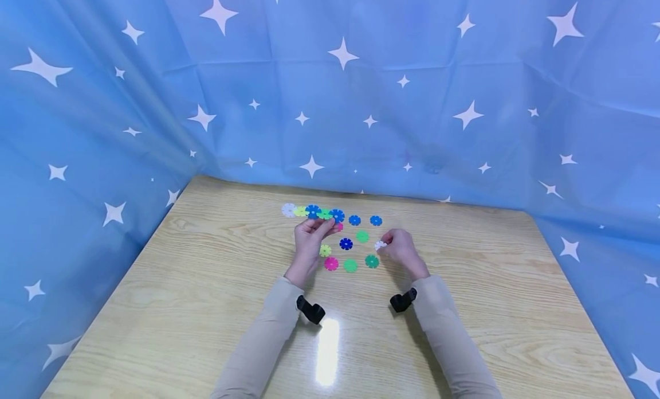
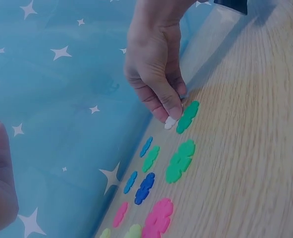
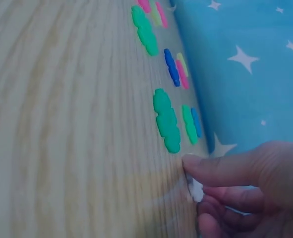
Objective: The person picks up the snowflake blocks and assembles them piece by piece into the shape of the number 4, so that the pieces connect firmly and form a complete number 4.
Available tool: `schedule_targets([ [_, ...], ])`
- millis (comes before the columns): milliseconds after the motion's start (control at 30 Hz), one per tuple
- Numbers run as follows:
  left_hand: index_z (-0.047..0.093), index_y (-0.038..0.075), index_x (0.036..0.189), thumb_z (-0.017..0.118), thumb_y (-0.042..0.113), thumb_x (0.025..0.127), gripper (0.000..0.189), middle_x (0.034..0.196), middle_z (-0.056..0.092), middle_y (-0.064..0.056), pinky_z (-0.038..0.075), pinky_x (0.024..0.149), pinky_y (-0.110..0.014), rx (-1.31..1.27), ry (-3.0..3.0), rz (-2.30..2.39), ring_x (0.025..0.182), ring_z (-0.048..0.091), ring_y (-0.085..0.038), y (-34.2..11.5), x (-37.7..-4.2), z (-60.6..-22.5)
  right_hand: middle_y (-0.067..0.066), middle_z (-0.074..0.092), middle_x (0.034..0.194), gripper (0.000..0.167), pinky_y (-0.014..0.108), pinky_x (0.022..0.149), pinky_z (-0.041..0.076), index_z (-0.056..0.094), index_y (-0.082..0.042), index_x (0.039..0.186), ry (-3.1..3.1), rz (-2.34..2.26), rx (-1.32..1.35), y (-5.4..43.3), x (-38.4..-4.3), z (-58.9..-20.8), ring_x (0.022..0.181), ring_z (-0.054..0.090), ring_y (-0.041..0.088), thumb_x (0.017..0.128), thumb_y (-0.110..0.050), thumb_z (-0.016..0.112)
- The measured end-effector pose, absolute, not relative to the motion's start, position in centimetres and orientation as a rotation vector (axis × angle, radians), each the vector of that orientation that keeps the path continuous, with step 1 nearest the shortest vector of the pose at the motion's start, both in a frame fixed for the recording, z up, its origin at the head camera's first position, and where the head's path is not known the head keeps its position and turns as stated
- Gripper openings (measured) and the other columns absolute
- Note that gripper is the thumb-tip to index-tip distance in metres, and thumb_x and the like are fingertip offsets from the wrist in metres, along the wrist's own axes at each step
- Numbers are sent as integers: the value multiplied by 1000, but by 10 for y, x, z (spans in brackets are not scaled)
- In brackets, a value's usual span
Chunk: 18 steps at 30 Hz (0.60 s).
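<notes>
As the right hand point(image 1: 402, 249) pinches a white disc point(image 1: 380, 245), tabletop point(image 1: 484, 267) extends rightward.

On the wood-grain desk point(image 1: 180, 296) lie flat notched discs point(image 1: 350, 266) in pink, yellow, green, teal and blue

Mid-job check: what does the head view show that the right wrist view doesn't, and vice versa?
Head only: the left hand, the disc chain it holds, and both sleeves.
Right wrist only: no extra object I can make out, just a closer look at the fingers on the white disc.
Both: the right hand pinching that disc, the dark blue disc, the table and starry curtain.
</notes>
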<state>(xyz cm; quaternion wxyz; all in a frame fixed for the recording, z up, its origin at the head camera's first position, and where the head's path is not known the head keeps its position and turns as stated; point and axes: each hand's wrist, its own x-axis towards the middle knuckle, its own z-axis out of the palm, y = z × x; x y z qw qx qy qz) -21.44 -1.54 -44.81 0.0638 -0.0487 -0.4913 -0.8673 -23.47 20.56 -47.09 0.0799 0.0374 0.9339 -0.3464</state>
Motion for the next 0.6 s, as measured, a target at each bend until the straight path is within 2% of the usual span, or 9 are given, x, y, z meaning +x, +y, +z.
schedule_targets([
  [233, 64, -10, 82, 66, -4, 84, 7, 72, 67, -9, 52, 83, -49, -139, -1477, -2630, 65, 68, -13, -14, -214, -447, 11, 55, 81, 22, 28, 59, 44, 58, 3, 92, 2838, -1107, 88, 211, -233, -475, 73, 49, 23, 77, 0, 73],
  [433, 64, -10, 81, 64, -5, 84, 5, 72, 67, -10, 47, 86, -55, -144, -1477, -2630, 65, 68, -14, -13, -213, -446, 11, 60, 82, 14, 23, 57, 45, 64, 4, 95, 2846, -1271, 119, 213, -231, -475, 72, 52, 19, 82, 1, 68],
  [600, 62, -13, 83, 62, -6, 85, 7, 73, 68, -10, 49, 86, -52, -148, -1477, -2632, 66, 68, -13, -12, -214, -447, 12, 64, 83, 18, 24, 60, 54, 65, 9, 101, 2717, -1544, 176, 211, -226, -464, 66, 57, 11, 85, 0, 66],
])
